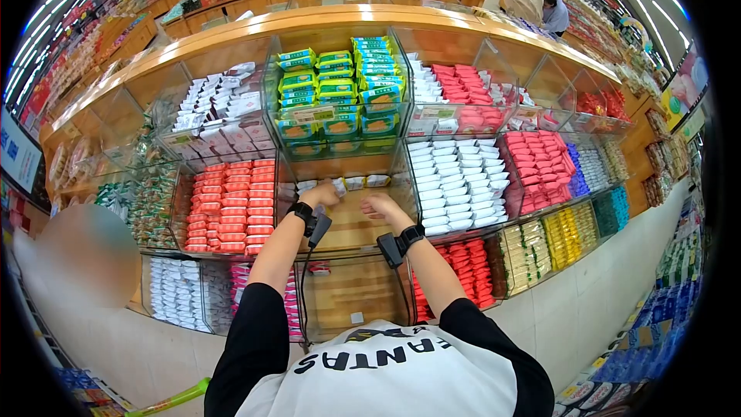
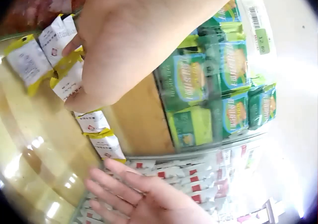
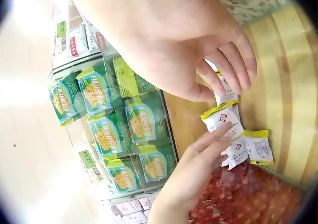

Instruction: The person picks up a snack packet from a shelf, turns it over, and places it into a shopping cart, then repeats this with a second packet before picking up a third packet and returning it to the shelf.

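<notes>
Small white snack packets with yellow ends [image 1: 355, 183] form a short row along the back of a wooden-floored bin [image 1: 347, 224]. My left hand [image 1: 322, 195] is at the row, and its thumb and fingers pinch one white packet [image 2: 70, 80]. Two more packets [image 3: 259, 148] lie beside that one, by the bin's side wall. A little to the right, my right hand [image 1: 380, 207] hovers over the bin floor with fingers loosely bent and nothing in them. In the right wrist view its fingers overlap the far packets [image 3: 227, 88] of the row.
Clear dividers wall the bin. Red packets [image 1: 231, 208] fill the bin to the left, white packets [image 1: 455, 185] the one to the right. Green biscuit packs [image 1: 337, 96] are stacked behind. Below sits a lower wooden bin [image 1: 355, 293]. A person [image 1: 85, 255] stands at the left.
</notes>
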Demonstrator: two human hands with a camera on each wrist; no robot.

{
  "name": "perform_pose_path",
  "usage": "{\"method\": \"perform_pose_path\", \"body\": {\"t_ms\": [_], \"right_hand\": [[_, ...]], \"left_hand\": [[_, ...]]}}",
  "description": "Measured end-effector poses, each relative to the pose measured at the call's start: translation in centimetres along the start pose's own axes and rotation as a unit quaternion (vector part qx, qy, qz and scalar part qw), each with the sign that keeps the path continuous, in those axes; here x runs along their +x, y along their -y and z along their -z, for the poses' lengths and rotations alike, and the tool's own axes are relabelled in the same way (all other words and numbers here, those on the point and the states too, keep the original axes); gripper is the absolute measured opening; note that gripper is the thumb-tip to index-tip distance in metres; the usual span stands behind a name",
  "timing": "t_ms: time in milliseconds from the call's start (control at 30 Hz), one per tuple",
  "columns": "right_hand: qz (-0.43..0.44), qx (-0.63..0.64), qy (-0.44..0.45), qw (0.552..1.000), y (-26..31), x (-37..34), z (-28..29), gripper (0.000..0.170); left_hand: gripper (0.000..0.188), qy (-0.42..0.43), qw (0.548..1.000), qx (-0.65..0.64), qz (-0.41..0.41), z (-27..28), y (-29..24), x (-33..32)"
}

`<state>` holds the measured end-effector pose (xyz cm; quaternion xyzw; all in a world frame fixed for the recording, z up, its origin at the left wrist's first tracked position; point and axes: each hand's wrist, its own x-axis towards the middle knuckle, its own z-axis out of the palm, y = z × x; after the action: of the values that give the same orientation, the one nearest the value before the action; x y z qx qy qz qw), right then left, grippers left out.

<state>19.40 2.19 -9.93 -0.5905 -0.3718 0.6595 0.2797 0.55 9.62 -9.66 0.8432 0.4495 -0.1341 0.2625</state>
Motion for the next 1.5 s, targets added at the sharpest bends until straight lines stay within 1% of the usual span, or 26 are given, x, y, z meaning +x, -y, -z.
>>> {"method": "perform_pose_path", "body": {"t_ms": [133,200,233,300,367,400,433,467,500,533,600,633,700,800,833,900,933,1000,1033,1133,1167,1200,1267,1300,1433,1500], "right_hand": [[-0.016,0.003,0.001,1.000,0.2,-0.1,-0.5,0.027],[-0.019,0.009,0.010,1.000,0.6,-0.4,-0.8,0.029],[0.009,0.016,0.012,1.000,1.1,-0.9,-1.1,0.032],[0.039,0.023,0.015,0.999,2.2,-2.2,-1.7,0.035],[0.137,0.048,0.044,0.988,3.2,-3.5,-2.2,0.038],[0.139,0.048,0.045,0.988,3.4,-3.5,-2.3,0.038],[0.138,0.113,0.073,0.981,3.5,-3.4,-2.4,0.037],[0.136,0.177,0.101,0.970,3.5,-3.4,-2.5,0.036],[0.137,0.177,0.103,0.969,3.9,-4.0,-2.7,0.036],[0.152,0.209,0.098,0.961,4.3,-4.7,-2.9,0.038],[0.168,0.240,0.094,0.952,5.0,-6.1,-3.1,0.040],[0.180,0.245,0.107,0.947,5.5,-6.8,-3.1,0.037],[0.194,0.250,0.120,0.941,6.4,-8.2,-2.9,0.034],[0.230,0.209,0.123,0.943,7.8,-10.6,-2.9,0.031],[0.276,0.192,0.141,0.931,8.4,-11.8,-3.1,0.032],[0.322,0.175,0.155,0.917,9.7,-14.3,-3.2,0.034],[0.342,0.163,0.174,0.909,10.3,-15.6,-3.3,0.036],[0.359,0.153,0.196,0.900,11.2,-17.9,-3.6,0.039],[0.379,0.120,0.195,0.897,11.4,-18.9,-3.6,0.041],[0.408,0.040,0.199,0.890,11.4,-20.7,-3.8,0.045],[0.413,0.013,0.218,0.884,11.5,-21.7,-4.1,0.045],[0.417,-0.014,0.237,0.877,11.6,-22.6,-4.4,0.045],[0.444,-0.051,0.234,0.864,11.5,-24.1,-5.1,0.044],[0.453,-0.069,0.223,0.860,11.3,-24.6,-5.3,0.043],[0.460,-0.142,0.195,0.855,11.2,-26.5,-5.5,0.042],[0.460,-0.170,0.185,0.851,11.1,-27.0,-5.4,0.044]], "left_hand": [[0.029,-0.052,0.997,-0.059,-0.003,1.9,-1.0,-1.5],[0.025,-0.140,0.975,-0.142,-0.094,2.8,-1.3,-2.3],[0.025,-0.142,0.975,-0.140,-0.093,3.2,-1.7,-2.9],[0.023,-0.217,0.931,-0.249,-0.155,3.7,-3.0,-4.5],[0.023,-0.202,0.920,-0.302,-0.144,4.3,-4.4,-6.4],[0.023,-0.186,0.907,-0.355,-0.132,4.5,-5.1,-7.4],[0.023,-0.188,0.907,-0.353,-0.131,4.7,-6.1,-8.6],[0.023,-0.226,0.902,-0.353,-0.106,4.7,-7.2,-9.9],[0.024,-0.264,0.895,-0.351,-0.081,4.7,-7.7,-10.8],[0.024,-0.265,0.895,-0.350,-0.080,4.6,-7.8,-11.2],[0.024,-0.305,0.860,-0.386,-0.137,4.7,-8.0,-12.2],[0.024,-0.306,0.860,-0.384,-0.137,4.8,-8.4,-12.9],[0.023,-0.304,0.817,-0.466,-0.149,5.0,-9.5,-14.5],[0.026,-0.347,0.832,-0.395,-0.176,5.2,-10.7,-17.0],[0.026,-0.348,0.832,-0.393,-0.178,5.3,-11.5,-18.1],[0.043,-0.359,0.798,-0.427,-0.229,5.3,-13.1,-20.4],[0.043,-0.358,0.799,-0.426,-0.229,5.2,-14.0,-21.4],[0.066,-0.419,0.700,-0.529,-0.234,4.8,-15.5,-23.2],[0.077,-0.428,0.691,-0.532,-0.238,4.8,-15.8,-23.8],[0.078,-0.439,0.710,-0.494,-0.242,4.8,-16.6,-25.6],[0.076,-0.449,0.741,-0.458,-0.196,4.9,-17.4,-26.9],[0.076,-0.452,0.740,-0.459,-0.193,4.6,-17.5,-27.3],[0.070,-0.427,0.767,-0.426,-0.218,4.0,-17.6,-27.9],[0.058,-0.443,0.736,-0.458,-0.230,3.8,-18.1,-28.2],[0.050,-0.436,0.744,-0.474,-0.178,2.1,-17.9,-28.9],[0.043,-0.446,0.705,-0.534,-0.140,1.4,-18.1,-29.1]]}}
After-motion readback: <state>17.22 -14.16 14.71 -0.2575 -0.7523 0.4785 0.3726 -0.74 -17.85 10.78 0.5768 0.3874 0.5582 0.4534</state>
